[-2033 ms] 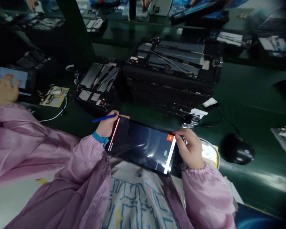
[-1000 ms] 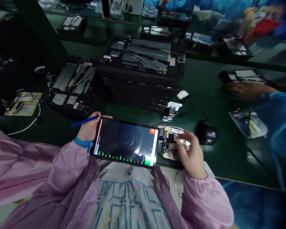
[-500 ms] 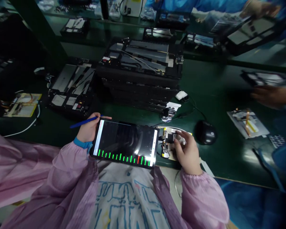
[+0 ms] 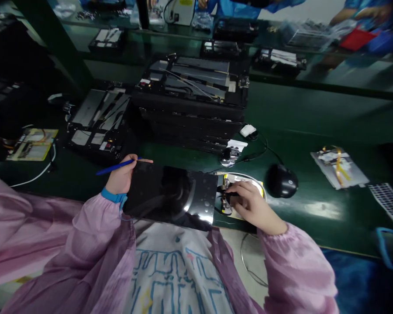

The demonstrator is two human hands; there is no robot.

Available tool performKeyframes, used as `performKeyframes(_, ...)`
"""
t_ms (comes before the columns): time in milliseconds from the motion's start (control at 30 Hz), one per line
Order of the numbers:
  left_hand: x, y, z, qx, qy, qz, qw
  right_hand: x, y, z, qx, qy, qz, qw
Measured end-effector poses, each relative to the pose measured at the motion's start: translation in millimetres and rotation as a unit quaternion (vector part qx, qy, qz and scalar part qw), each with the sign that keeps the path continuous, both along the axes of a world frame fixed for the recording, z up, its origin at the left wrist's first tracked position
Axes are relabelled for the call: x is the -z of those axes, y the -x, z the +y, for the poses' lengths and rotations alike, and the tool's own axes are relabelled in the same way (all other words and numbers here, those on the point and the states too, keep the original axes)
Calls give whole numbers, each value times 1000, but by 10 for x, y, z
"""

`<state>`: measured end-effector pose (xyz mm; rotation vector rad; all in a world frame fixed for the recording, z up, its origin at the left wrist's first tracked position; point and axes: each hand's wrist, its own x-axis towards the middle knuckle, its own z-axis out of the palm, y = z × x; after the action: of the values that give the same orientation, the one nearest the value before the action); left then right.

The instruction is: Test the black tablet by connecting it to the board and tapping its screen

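Two stacks [image 4: 191,124] stand beyond left hand [image 4: 120,176], gripping tablet [image 4: 167,196], and half-curled right hand [image 4: 255,207], hold unclear.

1. The right hand [image 4: 253,205] partly covered a circuit board [image 4: 235,213], obscuring what its fingertips touched.
2. A dark panel [image 4: 167,194] concealed some fingers of the left hand [image 4: 119,178].
3. A co-worker's hand [image 4: 378,12] was blurred, upper right.
4. A patterned sheet [image 4: 385,197] ran out of frame at right.

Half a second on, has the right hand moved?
Yes, the right hand has shifted left, away from the black mouse and nearer the tablet.
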<state>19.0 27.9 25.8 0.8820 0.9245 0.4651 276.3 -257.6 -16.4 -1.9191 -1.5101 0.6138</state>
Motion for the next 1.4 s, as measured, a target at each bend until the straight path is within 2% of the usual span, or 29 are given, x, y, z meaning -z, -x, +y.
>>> performKeyframes(133, -2, 3, 0, 0, -3, 0, 1000, -1, -87, 136, -63, 71, -58, 994)
performKeyframes(367, -16, 8, -9, 4, -4, 5, 1000, -87, -160, 327, -150, 126, -125, 973)
performKeyframes(533, -3, 19, -6, 1, 7, -4, 1000, -142, -129, 433, -167, 157, -162, 960)
performKeyframes(633, 11, 33, 1, 7, 3, -9, 1000, -136, -120, 402, -164, 156, -154, 962)
performKeyframes(733, 16, 43, 4, 12, 0, -11, 1000, -77, -72, 261, -99, 103, -107, 984)
performKeyframes(833, 7, 37, 4, 8, 5, -8, 1000, 12, 72, 63, 35, 18, -53, 998)
performKeyframes(933, -6, 18, 6, 0, 4, 4, 1000, 90, 272, -75, 158, -35, -61, 985)
performKeyframes(1000, -14, 1, 8, -4, -3, 10, 1000, 123, 387, -101, 205, -51, -88, 973)
performKeyframes(1267, -22, -7, 11, -2, 0, 14, 1000, 95, 596, -5, 251, -57, -151, 955)
performKeyframes(1400, -10, 13, 12, 3, 9, 5, 1000, 64, 655, 29, 256, -36, -179, 949)
